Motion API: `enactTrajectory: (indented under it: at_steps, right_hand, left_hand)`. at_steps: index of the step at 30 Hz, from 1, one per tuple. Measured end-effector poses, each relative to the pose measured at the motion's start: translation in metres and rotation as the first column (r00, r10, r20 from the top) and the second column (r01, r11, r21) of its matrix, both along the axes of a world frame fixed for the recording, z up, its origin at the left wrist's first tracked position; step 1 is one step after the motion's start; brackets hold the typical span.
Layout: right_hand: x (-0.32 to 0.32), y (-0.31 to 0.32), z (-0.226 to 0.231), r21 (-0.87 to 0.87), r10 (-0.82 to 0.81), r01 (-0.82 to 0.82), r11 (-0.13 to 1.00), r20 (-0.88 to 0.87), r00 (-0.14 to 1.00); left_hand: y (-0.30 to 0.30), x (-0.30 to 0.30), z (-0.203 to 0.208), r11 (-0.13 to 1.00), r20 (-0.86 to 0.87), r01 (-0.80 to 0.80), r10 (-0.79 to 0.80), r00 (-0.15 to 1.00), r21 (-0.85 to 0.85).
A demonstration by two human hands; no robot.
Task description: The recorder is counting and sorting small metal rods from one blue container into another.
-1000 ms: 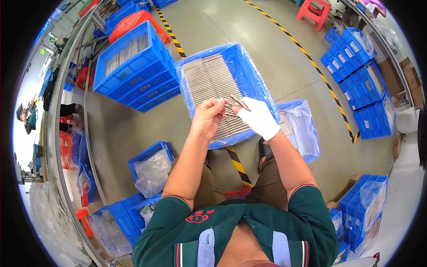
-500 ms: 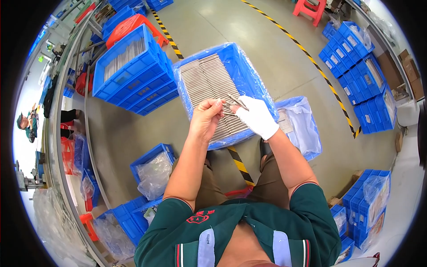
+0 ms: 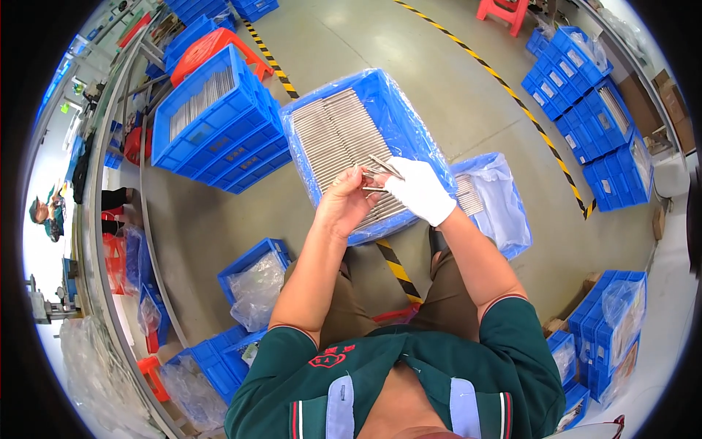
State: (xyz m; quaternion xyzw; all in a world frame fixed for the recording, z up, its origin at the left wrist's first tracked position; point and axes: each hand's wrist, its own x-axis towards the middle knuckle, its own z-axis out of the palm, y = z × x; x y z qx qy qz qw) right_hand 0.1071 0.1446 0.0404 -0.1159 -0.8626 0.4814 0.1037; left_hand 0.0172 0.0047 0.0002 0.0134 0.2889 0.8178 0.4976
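Several thin metal rods [image 3: 381, 167] stick out of my right hand [image 3: 419, 192], which wears a white glove and is closed round them. My bare left hand [image 3: 344, 199] is closed at the near ends of these rods, its thumb and forefinger pinched on one of them. Both hands hover over a blue crate [image 3: 437, 150] lined with clear plastic film. Inside it, long rows of similar metal rods [image 3: 333, 132] lie side by side, filling its left part. Beyond my right wrist, a smaller lined blue crate [image 3: 515, 219] holds a few more rods [image 3: 468, 196].
Stacked blue crates [image 3: 248, 135] stand at left beside a red stool [image 3: 208, 55]. More crate stacks [image 3: 599, 121] line the right side. Near my legs are a crate with plastic bags [image 3: 252, 282] and striped floor tape [image 3: 398, 271]. Another person [image 3: 50, 212] is far left.
The view has shifted slightly. My left hand has turned a little, its fingers opening somewhat below the pinch. The rods remain in my right hand.
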Motion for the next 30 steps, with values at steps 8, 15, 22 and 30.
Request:
enactTrajectory:
  at_steps: [8,15,22,30]
  right_hand:
    - [-0.001,-0.003,-0.004,0.06,-0.032,0.036,0.998,-0.072,0.997]
    - [-0.005,0.0,-0.004,0.017,-0.029,0.028,0.999,0.061,0.998]
    - [-0.002,-0.004,-0.005,0.013,0.002,-0.002,1.0,-0.021,1.0]
    - [-0.003,-0.005,-0.007,0.08,-0.005,0.0,0.997,0.06,0.998]
  left_hand:
    - [0.007,0.01,-0.001,0.983,-0.164,-0.165,0.15,0.975,-0.079]
    - [0.005,0.0,0.007,0.894,-0.556,-0.384,0.202,0.807,-0.232]
    - [0.006,0.002,0.005,0.941,-0.457,-0.3,0.202,0.866,-0.153]
    - [0.008,0.014,0.012,0.933,-0.558,-0.33,0.201,0.805,-0.14]
